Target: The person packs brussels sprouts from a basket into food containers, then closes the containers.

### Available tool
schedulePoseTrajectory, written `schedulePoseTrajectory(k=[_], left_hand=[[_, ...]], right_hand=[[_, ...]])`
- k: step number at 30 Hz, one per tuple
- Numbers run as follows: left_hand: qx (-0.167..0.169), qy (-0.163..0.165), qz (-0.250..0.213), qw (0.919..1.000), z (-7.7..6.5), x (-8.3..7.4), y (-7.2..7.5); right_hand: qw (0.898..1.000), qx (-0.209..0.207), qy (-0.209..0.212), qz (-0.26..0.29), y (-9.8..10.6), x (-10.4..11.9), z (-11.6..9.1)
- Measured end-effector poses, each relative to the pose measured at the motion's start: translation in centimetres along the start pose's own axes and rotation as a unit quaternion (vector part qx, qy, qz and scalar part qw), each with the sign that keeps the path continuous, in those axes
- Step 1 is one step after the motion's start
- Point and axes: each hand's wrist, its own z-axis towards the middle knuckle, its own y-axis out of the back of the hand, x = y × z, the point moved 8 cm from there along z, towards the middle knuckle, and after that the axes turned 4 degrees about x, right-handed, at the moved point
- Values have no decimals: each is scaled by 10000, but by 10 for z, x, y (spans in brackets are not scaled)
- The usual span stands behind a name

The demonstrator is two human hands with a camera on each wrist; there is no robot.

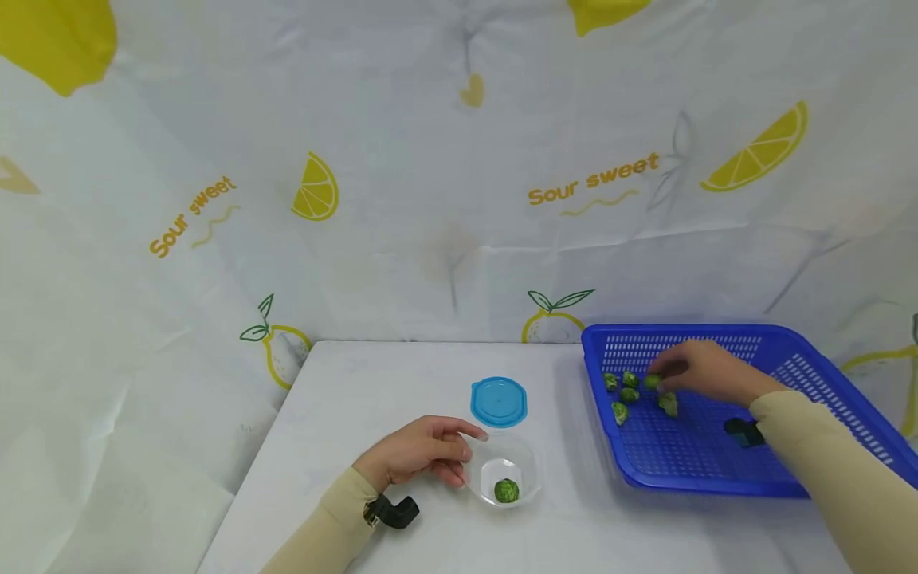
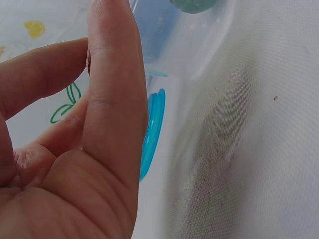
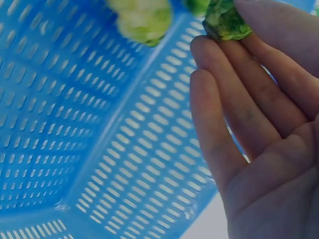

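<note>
My left hand (image 1: 419, 450) is beside a small clear plastic container (image 1: 531, 462), index fingertip at its rim and the other fingers loosely bent along its left side. One Brussels sprout (image 1: 506, 490) lies inside that container. In the left wrist view the thumb (image 2: 114, 84) stands straight and covers part of the container. Over the blue basket (image 1: 706, 485), my right hand (image 1: 706, 371) pinches a Brussels sprout (image 3: 227, 21) between thumb and fingertips. Several more Brussels sprouts (image 1: 629, 395) sit at the basket's left end, close around those fingertips.
A round blue lid (image 1: 499, 402) lies flat on the white table (image 1: 387, 375), just behind the container. The slotted basket takes up the table's right side. Behind it all hangs a white cloth (image 1: 416, 263) printed with lemons. A black wrist mount (image 1: 394, 512) sits below the left wrist.
</note>
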Motion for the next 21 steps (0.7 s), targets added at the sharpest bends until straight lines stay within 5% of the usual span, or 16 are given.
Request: schedulePoseTrajectory(k=[8, 21], left_hand=[[-79, 43, 30, 10000, -6, 1, 6], [-83, 43, 151, 9998, -1, 1, 6]], right_hand=[[9999, -135, 41, 16, 8, 31, -15], [9985, -427, 275, 211, 9, 119, -24]])
